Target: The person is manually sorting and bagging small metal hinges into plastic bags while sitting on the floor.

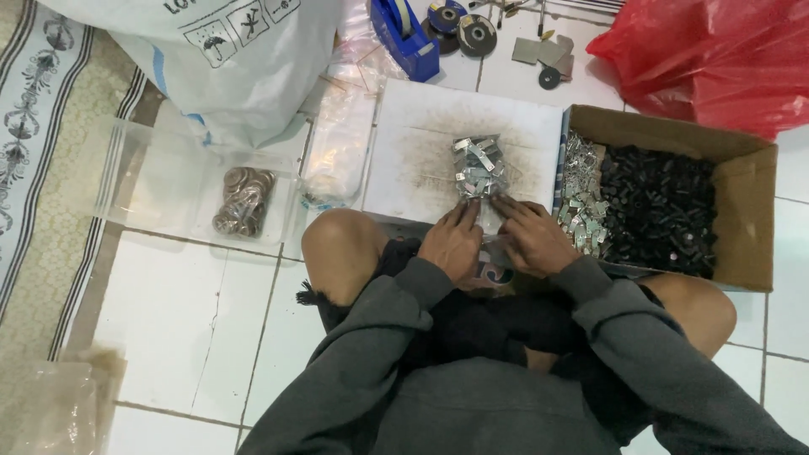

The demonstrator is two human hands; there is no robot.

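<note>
Both hands are down on the job: the left hand (455,240) and right hand (531,236) sit side by side, fingertips pinching the near edge of a clear bag of small metal plates (479,166). That bag lies on a white board (421,152) resting on the floor just past the knees, and both hands are clamped on its open end. At three o'clock from the bag, touching the board, there's a cardboard box (750,219) with loose silver clips (583,202) along its left side and black parts (657,206) filling the rest. Over at nine o'clock, a clear plastic tray (152,181) holds a packet of round washers (244,200). At twelve o'clock, a blue tape dispenser (403,34) with dark discs (468,32) just beside it. A red plastic bag (716,55) sits at two o'clock, a white sack (227,59) at ten
</note>
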